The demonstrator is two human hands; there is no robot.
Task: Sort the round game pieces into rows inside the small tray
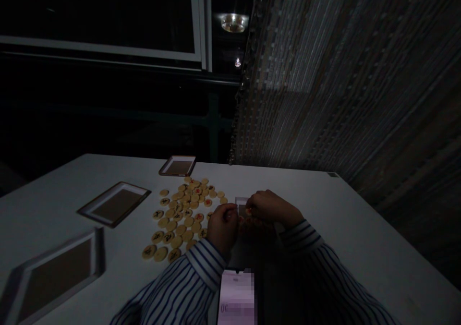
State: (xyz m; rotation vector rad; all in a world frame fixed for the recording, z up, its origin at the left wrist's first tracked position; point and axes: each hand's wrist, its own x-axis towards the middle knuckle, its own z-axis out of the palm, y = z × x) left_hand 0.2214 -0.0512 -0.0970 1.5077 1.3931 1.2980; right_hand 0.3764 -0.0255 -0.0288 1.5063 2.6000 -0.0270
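Note:
Several round yellow game discs [182, 214] with black or red marks lie spread on the white table [360, 229]. My left hand [223, 226] rests curled at the right edge of the discs, fingers closed. My right hand [268, 205] is closed in a pinch over a small tray [242, 201] just beyond it, with a disc showing at its fingertips. More discs lie in the dark tray between my hands. Both sleeves are striped blue and white.
Three shallow white-rimmed trays lie on the table: one at the far middle [177, 165], one at the left [114, 203], one at the near left [54, 272]. A lit phone screen [236, 298] sits under my forearms. A woven blind [353, 75] hangs at the right.

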